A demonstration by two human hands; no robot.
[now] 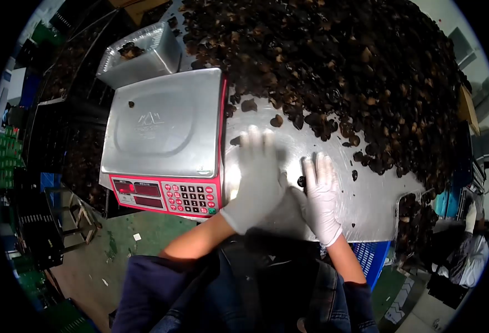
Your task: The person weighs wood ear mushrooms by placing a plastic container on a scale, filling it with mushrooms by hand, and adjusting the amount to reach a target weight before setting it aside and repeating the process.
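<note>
My left hand [257, 180], in a pale glove, is open over the metal table just right of the scale, its fingers stretched away from me. My right hand [322, 200], in a white glove, is also open, fingers extended and low over the table. A small dark piece [302, 181] lies by its fingertips. Beyond both hands spreads a large heap of dark pieces [322, 61] that look like wood ear mushrooms. The red digital scale [164, 130] has a steel pan with one tiny dark bit [132, 104] on it.
Behind the scale stands a clear plastic tub [166, 53] with some dark pieces inside. Below the table's front edge is a blue plastic crate [373, 258]. A clear container [416, 222] of dark pieces is at right. Stacked dark trays [61, 127] stand at left.
</note>
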